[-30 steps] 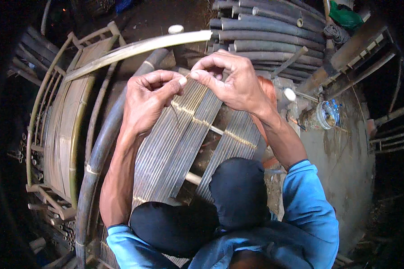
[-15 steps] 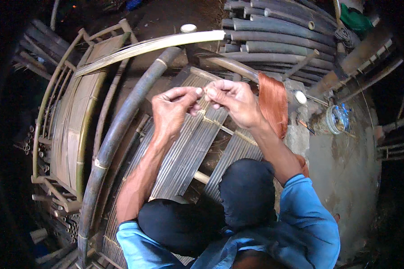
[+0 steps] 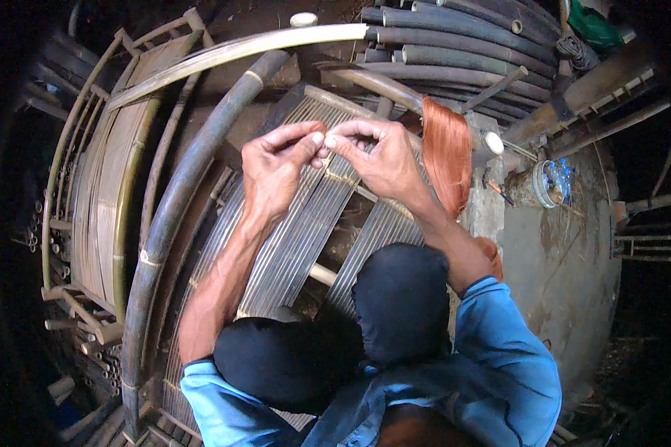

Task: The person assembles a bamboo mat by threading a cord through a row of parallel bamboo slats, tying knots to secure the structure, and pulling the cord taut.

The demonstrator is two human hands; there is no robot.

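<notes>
My left hand (image 3: pixel 279 164) and my right hand (image 3: pixel 384 156) meet fingertip to fingertip over a panel of narrow bamboo slats (image 3: pixel 287 249). Thumb and forefinger are pinched on both hands. Whatever lies between the tips is too small to make out. Pale cross-bindings (image 3: pixel 344 179) run over the slats just below my hands. A hank of orange-brown fibre (image 3: pixel 446 153) hangs beside my right wrist, partly behind my forearm. My dark-clad knees (image 3: pixel 400 305) cover the near part of the panel.
A thick dark bamboo pole (image 3: pixel 194 194) slants along the left of the panel. Beyond it stands a bamboo bench (image 3: pixel 101 194) with a pale split strip (image 3: pixel 238 52) across it. Stacked poles (image 3: pixel 462 48) lie at the far right. A bucket (image 3: pixel 548 185) stands on the right.
The whole view has shifted slightly, so the surroundings sit higher and further left. My hands stay pinched together, with the fingertips and right wrist turned a little.
</notes>
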